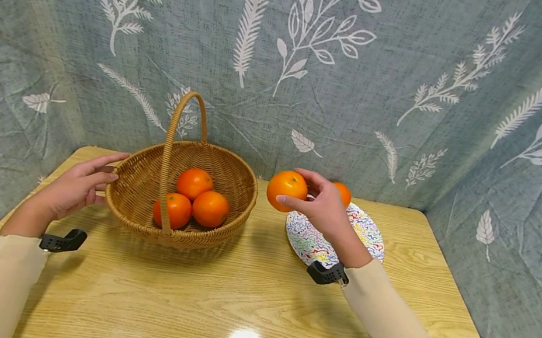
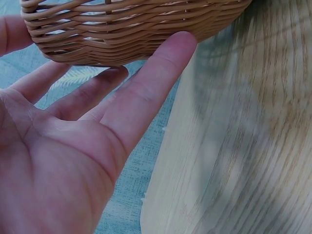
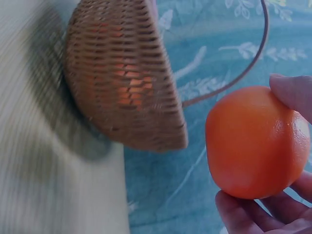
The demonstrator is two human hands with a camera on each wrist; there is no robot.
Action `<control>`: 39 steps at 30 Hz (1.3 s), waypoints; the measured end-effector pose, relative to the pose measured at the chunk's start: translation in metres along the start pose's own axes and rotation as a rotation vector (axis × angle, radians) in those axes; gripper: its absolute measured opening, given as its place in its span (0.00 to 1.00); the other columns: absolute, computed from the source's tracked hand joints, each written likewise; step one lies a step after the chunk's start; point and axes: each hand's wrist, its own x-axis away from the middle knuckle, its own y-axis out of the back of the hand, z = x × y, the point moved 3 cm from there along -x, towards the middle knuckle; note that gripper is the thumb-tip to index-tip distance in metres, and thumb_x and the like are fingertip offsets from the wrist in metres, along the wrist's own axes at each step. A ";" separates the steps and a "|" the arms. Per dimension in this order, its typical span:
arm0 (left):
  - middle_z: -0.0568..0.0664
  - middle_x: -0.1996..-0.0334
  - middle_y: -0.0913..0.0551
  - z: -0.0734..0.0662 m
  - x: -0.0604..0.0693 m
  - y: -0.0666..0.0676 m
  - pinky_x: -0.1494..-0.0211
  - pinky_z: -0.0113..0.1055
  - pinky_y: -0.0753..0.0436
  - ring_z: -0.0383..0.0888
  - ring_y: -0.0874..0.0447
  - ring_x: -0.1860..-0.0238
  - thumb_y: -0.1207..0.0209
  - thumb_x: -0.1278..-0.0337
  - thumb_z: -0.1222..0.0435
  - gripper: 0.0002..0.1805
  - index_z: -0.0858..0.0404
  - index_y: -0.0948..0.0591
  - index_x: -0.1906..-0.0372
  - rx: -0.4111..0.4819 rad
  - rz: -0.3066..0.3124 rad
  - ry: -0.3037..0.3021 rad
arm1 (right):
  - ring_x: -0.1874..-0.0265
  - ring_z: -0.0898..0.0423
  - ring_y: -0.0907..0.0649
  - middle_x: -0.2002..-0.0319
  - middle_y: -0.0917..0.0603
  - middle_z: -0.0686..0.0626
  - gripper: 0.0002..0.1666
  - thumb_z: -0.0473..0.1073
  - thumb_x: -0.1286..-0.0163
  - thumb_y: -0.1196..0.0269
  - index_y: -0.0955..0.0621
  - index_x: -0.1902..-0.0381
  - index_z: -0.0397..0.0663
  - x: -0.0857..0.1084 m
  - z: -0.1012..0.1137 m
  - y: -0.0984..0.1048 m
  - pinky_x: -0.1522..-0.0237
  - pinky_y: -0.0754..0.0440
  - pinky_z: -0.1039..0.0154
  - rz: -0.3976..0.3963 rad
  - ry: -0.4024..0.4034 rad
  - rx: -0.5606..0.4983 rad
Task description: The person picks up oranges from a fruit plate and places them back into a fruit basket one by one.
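A wicker basket (image 1: 201, 241) with a tall arched handle stands on the table, holding three oranges (image 1: 211, 209). My left hand (image 1: 79, 186) is at the basket's left side. In the left wrist view its extended fingers (image 2: 141, 100) touch the woven wall (image 2: 136, 34). Right of the basket, my right hand (image 1: 325, 210) holds an orange (image 1: 285, 188) above the table, thumb on one side and fingers on the other. The right wrist view shows that held orange (image 3: 256, 142) up close, apart from the basket (image 3: 122, 97).
Behind my right hand lies a white plate (image 1: 368, 229) with a colourful squiggle pattern. Another orange (image 1: 344, 193) is on it, partly hidden by the hand. Grey-blue leaf-print cloth (image 1: 265, 73) hangs around the back and sides of the wooden table (image 1: 165, 300).
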 end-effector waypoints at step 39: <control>0.38 0.41 0.24 -0.001 0.003 -0.001 0.53 0.35 0.11 0.36 0.12 0.48 0.55 0.17 0.64 0.33 0.56 0.51 0.16 -0.070 -0.004 0.012 | 0.50 0.57 0.14 0.45 0.13 0.50 0.39 0.49 0.41 0.22 0.21 0.32 0.50 -0.073 0.069 -0.113 0.49 0.15 0.64 0.234 0.135 0.072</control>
